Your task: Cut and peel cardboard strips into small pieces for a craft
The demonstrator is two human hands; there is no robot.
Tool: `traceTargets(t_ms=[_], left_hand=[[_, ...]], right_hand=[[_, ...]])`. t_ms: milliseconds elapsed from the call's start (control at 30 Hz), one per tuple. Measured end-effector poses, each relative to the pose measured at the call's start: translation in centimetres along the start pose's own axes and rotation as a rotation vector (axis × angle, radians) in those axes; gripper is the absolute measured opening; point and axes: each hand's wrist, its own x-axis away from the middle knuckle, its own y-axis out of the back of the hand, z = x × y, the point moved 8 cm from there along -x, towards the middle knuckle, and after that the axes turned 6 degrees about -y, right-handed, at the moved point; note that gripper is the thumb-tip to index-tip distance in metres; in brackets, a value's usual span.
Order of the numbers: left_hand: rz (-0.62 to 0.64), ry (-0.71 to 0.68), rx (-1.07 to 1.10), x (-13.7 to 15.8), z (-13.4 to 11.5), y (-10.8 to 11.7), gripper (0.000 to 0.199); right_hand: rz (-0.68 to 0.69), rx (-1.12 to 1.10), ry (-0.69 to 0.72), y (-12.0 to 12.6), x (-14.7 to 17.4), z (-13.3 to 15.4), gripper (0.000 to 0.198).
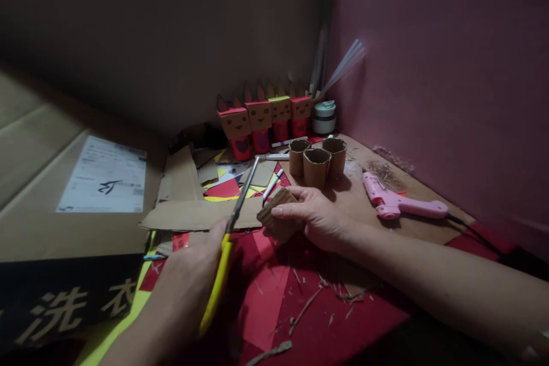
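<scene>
My left hand point(189, 271) grips a pair of scissors point(227, 246) with yellow handles, its blades pointing up and away. In my right hand point(319, 214) is a small piece of brown cardboard point(281, 214), pinched between thumb and fingers just right of the scissors; the blades are apart from it. Behind my right hand stand three brown cardboard cups point(316, 167) with uneven rims. A white marker point(273, 183) lies beyond the cardboard piece. Under both hands is a red surface point(309, 303) strewn with cardboard scraps.
Several cardboard figures with red bodies point(259, 117) line the back. A pink glue gun point(398, 203) lies at right, its cord trailing right. Clear glue sticks point(343, 68) rise behind a pale green jar point(325, 117). A large cardboard box point(34, 183) stands at left; a cardboard strip point(193, 214) lies centrally.
</scene>
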Motion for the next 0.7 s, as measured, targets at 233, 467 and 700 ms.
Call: traceTargets(t_ms=[233, 467, 700], left_hand=[[-0.046, 0.085, 0.282, -0.7, 0.8, 0.1, 0.046], [-0.058, 0.301, 0.591, -0.6, 1.4, -0.3, 0.052], [-0.118, 0.371, 1.016, -0.2, 0.5, -1.5, 0.05]], right_hand=[[0.006, -0.013, -0.021, -0.1, 0.3, 0.3, 0.021], [0.062, 0.026, 0.012, -0.8, 0.5, 0.6, 0.014], [0.056, 0.076, 0.01, -0.8, 0.5, 0.3, 0.013]])
